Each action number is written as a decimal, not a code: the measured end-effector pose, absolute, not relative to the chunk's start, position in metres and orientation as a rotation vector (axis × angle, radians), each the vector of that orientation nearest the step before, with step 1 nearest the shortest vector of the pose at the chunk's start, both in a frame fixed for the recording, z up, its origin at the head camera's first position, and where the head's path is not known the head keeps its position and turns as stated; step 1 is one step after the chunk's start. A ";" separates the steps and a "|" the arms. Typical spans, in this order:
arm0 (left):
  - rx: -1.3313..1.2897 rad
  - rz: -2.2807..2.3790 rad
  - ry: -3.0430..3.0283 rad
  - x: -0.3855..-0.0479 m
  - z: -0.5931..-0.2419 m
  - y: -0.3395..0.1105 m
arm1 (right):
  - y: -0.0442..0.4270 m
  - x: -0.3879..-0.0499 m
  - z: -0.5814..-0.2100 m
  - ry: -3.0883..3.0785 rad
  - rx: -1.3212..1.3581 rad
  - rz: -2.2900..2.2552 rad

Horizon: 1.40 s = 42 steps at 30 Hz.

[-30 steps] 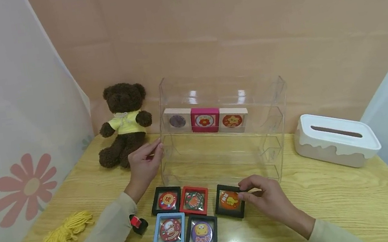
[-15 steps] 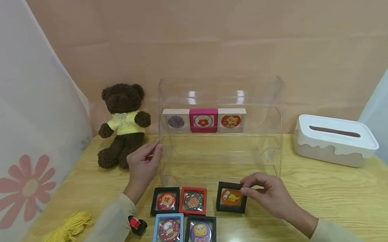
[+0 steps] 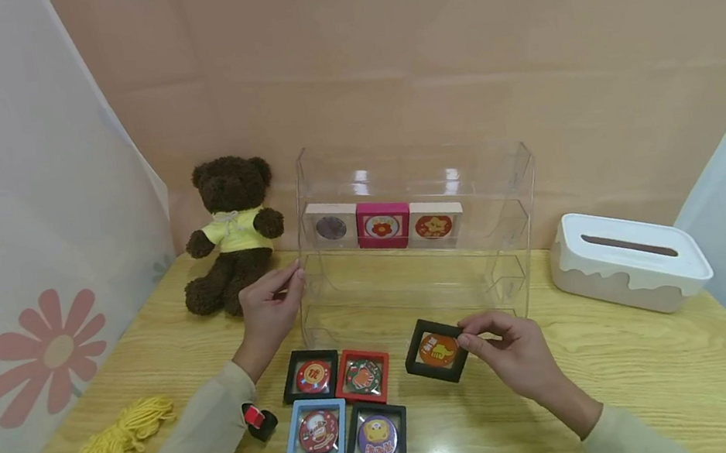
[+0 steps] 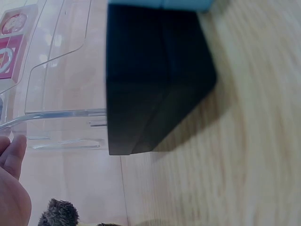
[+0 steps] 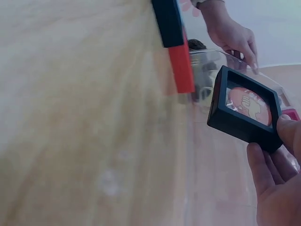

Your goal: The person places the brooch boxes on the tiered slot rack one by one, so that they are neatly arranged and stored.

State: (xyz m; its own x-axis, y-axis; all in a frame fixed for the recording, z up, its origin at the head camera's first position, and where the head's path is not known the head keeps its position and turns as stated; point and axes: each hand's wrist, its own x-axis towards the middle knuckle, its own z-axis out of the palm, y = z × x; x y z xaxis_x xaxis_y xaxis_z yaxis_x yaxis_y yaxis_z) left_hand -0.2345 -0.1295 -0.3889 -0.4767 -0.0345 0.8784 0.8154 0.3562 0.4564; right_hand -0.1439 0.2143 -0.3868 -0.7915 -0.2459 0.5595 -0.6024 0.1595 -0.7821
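My right hand (image 3: 519, 356) pinches the right edge of a black display frame (image 3: 436, 351) with an orange thumbs-up badge inside. In the right wrist view this frame (image 5: 247, 108) is tilted and off the table, thumb on its face and fingers behind. At the left side panel of the clear acrylic rack (image 3: 413, 281), my left hand (image 3: 269, 307) pinches the panel's edge between thumb and fingers. On a tier of the rack stand a white frame (image 3: 332, 225), a magenta frame (image 3: 382, 225) and another white frame (image 3: 436, 225), each with a round badge.
Flat before the rack lie a black frame (image 3: 311, 375), a red frame (image 3: 362, 377), a light blue frame (image 3: 316, 431) and a black frame with a purple badge (image 3: 377, 438). A teddy bear (image 3: 238, 229) and yellow yarn (image 3: 125, 440) are left; a tissue box (image 3: 629, 261) is right.
The black frame in my right hand has risen off the table, moving toward the rack and slightly right, and has turned a little. My left hand stays at the rack's edge.
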 end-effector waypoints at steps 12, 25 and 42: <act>-0.683 -1.248 -1.755 -0.233 -0.387 -0.126 | 0.219 -0.152 -0.366 -1.915 0.752 1.792; -0.669 -1.221 -1.770 -0.233 -0.389 -0.130 | 0.217 -0.164 -0.349 -1.687 0.637 1.880; -0.697 -1.206 -1.727 -0.235 -0.386 -0.127 | 0.224 -0.175 -0.335 -1.404 0.647 1.953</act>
